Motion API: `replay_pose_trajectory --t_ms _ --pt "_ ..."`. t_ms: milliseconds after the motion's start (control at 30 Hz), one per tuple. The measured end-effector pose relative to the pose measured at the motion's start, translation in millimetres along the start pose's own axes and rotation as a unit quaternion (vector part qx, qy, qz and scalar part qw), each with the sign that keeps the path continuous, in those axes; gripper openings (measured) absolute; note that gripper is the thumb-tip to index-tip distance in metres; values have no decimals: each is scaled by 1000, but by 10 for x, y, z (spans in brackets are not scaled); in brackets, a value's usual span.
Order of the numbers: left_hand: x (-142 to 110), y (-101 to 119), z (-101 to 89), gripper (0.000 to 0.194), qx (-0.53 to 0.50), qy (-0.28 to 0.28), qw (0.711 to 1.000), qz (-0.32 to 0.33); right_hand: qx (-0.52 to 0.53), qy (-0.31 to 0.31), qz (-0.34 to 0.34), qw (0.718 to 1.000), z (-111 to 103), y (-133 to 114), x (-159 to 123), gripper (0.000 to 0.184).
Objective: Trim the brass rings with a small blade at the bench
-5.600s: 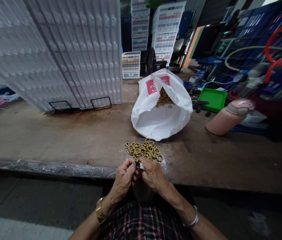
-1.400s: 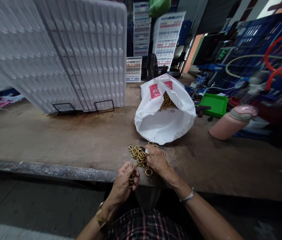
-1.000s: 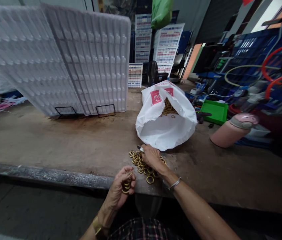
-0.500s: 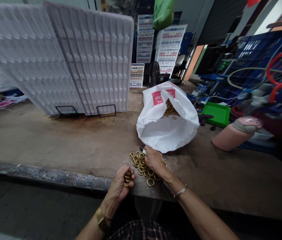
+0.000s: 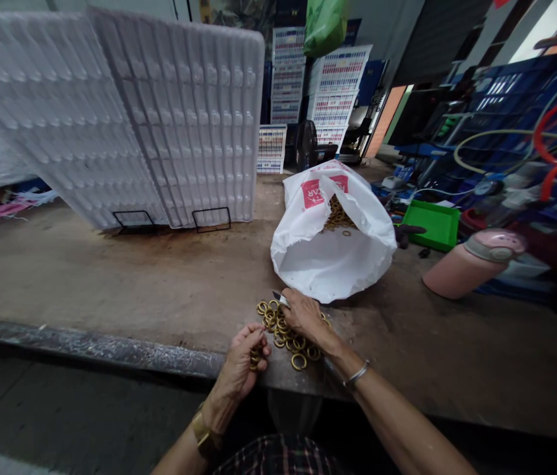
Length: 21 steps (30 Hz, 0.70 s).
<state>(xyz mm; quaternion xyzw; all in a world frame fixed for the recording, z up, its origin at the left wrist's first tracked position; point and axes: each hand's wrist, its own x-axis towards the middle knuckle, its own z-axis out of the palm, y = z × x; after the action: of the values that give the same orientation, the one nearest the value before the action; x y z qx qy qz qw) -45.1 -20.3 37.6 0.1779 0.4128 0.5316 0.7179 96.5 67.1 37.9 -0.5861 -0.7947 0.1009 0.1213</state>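
The left hand (image 5: 242, 357) clasped brass-coloured rings (image 5: 254, 360); at its two o'clock, the right hand (image 5: 304, 315) gripped a knife (image 5: 283, 300) over a ring pile (image 5: 283, 335).

The scene is dimly lit, brightness being let in through a gap (image 5: 538, 43) at upper right. The floor (image 5: 85, 409) is mostly sunk in shadow, the rings (image 5: 289, 344) are slightly softened, and the rightmost crates (image 5: 520, 99) are smeared.
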Motion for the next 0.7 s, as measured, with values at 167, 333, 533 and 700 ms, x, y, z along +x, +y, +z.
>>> replay_pose_trajectory --t_ms 167,333,533,700 --pt "60 -1 94 42 94 37 993 54 224 42 30 973 -80 -68 -92 13" --pt "126 -64 132 43 156 36 982 100 450 22 25 892 -38 -213 -249 16" --pt "135 -79 73 38 252 75 953 150 464 -13 15 885 -64 -257 -317 17" --pt "92 -28 35 20 381 63 876 288 379 -16 -14 925 -139 -260 -345 20"
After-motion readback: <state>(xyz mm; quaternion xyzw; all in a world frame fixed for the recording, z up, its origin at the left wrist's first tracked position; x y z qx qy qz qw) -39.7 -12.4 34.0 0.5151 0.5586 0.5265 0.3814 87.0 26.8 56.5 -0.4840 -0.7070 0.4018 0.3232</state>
